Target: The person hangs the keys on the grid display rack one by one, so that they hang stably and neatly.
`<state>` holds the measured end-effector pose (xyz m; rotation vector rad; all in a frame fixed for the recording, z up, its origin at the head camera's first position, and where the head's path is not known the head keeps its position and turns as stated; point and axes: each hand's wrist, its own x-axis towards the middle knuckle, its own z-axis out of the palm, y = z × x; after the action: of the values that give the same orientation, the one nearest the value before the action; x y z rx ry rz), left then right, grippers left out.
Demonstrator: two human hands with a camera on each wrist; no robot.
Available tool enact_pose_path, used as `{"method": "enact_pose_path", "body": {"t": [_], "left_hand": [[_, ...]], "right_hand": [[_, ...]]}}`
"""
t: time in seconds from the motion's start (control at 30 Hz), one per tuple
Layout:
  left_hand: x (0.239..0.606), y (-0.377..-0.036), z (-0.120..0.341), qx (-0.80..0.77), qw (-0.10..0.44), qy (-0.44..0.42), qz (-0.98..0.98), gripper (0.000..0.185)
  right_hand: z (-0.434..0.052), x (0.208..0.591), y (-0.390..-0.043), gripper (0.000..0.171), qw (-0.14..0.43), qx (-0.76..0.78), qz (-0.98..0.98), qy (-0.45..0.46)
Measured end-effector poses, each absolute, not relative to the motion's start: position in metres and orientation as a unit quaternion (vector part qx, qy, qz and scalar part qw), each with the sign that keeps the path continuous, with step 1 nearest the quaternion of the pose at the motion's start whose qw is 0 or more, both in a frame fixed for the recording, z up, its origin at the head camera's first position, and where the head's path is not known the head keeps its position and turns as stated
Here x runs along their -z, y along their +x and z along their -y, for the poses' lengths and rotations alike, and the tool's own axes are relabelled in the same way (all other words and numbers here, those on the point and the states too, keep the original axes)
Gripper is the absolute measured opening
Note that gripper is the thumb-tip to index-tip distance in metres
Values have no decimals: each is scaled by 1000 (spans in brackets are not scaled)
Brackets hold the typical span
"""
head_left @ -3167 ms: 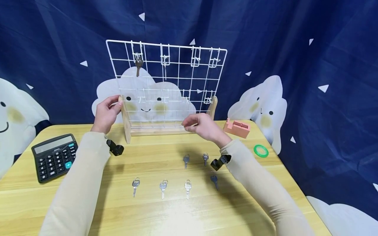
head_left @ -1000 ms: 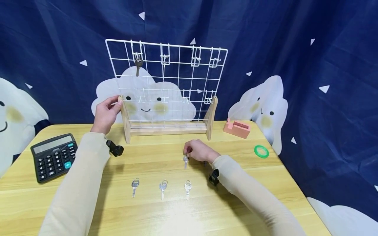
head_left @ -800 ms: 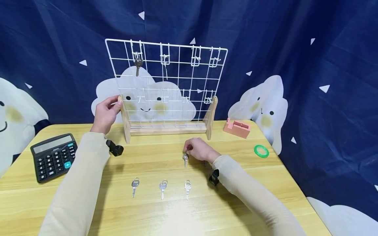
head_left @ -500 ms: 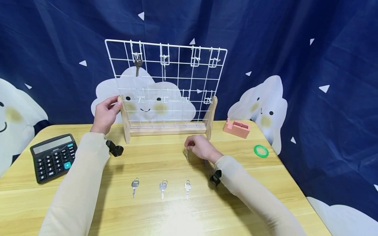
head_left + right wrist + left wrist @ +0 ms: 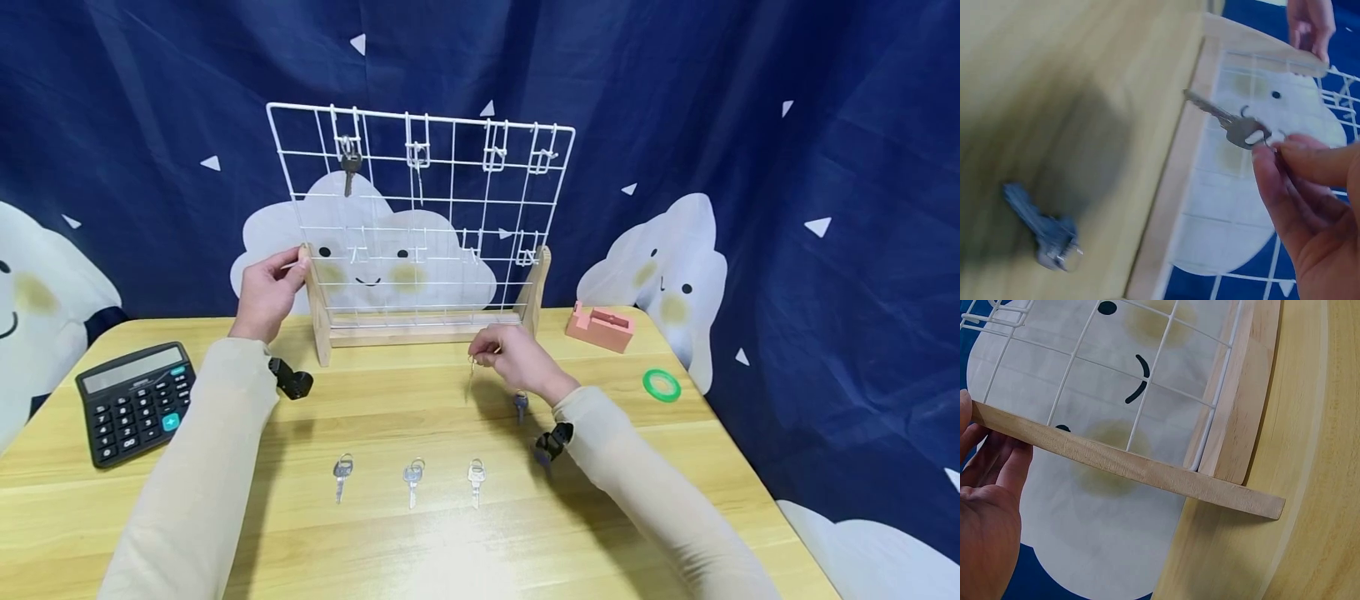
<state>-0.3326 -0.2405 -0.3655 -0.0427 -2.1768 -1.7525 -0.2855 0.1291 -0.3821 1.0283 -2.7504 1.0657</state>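
My left hand (image 5: 268, 292) grips the top of the left wooden upright (image 5: 1129, 464) of a white wire grid rack (image 5: 450, 200). With thumb and fingertips my right hand (image 5: 517, 358) pinches the ring of a key (image 5: 1241, 130), which hangs above the table in front of the rack's base. A dark key (image 5: 350, 161) hangs from the top left hook, and another key (image 5: 420, 179), seen edge-on, from the hook beside it. Below my right hand lies a key (image 5: 521, 403). Three keys lie in a front row: left key (image 5: 342, 477), middle key (image 5: 412, 482), right key (image 5: 476, 482).
A black calculator (image 5: 138, 402) lies at the left of the wooden table (image 5: 360, 550). Toward the right edge are a pink block-shaped holder (image 5: 600, 328) and a green ring (image 5: 662, 385). A dark blue cloud-print curtain (image 5: 645, 67) hangs behind.
My right hand came down from near the rack base, took a key by its ring off the table, and lifted it back toward the rack. The left hand stays on the upright.
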Motion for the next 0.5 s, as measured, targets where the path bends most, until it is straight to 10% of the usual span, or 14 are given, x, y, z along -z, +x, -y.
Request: {"method": "enact_pose_path", "body": {"t": [0.5], "left_hand": [[364,-330,240,621,170,-16,765,48]], "right_hand": [[-137,322,-281,11,83,-358,871,325]]}}
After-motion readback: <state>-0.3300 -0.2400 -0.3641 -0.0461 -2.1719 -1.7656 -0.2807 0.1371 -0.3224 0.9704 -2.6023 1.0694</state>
